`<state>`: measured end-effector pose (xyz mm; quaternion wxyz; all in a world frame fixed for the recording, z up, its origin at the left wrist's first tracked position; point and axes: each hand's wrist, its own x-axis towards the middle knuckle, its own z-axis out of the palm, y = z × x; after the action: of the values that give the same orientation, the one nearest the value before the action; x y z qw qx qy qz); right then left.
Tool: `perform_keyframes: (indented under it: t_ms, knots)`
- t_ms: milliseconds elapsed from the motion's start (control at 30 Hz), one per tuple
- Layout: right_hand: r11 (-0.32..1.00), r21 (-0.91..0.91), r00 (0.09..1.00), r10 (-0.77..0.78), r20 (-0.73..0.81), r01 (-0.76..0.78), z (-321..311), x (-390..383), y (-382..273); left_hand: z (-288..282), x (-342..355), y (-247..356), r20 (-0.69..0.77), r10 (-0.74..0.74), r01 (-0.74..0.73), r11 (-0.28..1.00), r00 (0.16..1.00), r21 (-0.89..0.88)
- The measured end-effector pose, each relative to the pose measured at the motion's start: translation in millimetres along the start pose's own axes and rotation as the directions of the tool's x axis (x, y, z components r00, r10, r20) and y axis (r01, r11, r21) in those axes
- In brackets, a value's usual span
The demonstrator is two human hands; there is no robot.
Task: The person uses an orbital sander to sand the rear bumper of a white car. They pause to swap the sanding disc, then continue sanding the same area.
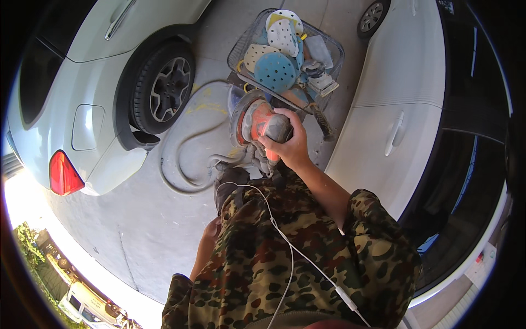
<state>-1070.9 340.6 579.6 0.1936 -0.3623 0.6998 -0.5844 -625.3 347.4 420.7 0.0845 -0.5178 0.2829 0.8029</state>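
My right hand (294,143) is wrapped round the dark top of an orange and black disc sander (259,122). The sander is tilted, its round pad facing left. Dark grey hose or cable (262,156) bunches just below it. My left hand (212,228) hangs low beside my camouflage clothing, with its fingers hidden. Beyond the sander, a wire mesh basket (236,55) holds a blue perforated sanding disc (274,72), paler perforated discs (282,37) and a smaller grey tool (321,81). A dark-handled tool (323,123) leans out over the basket's near side.
A light-coloured car (93,123) with a black-trimmed wheel (167,88) stands on the left. Another pale car (383,131) flanks me on the right. A grey hose (164,159) loops over the concrete floor (126,219). A white earphone cord (293,247) hangs across my front.
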Motion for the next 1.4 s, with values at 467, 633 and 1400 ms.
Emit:
perform_keyframes:
  t_ms: [467,633,1400]
  knots:
    - [0.978,0.203,0.909,0.045,-0.415,0.045,-129.5,54.2,-74.0,-13.6,31.5,-97.7,-0.193,-0.365,0.269,0.879,0.911,-0.393]
    - [0.983,0.171,0.877,0.019,-0.48,0.072,-140.0,64.8,-79.8,-13.2,32.7,-86.4,-0.226,-0.329,0.26,0.922,0.917,-0.287]
    - [0.985,0.175,0.947,0.051,-0.318,0.006,-111.5,36.4,-40.3,3.6,1.3,237.1,-0.103,0.672,-0.303,0.458,0.733,0.836]
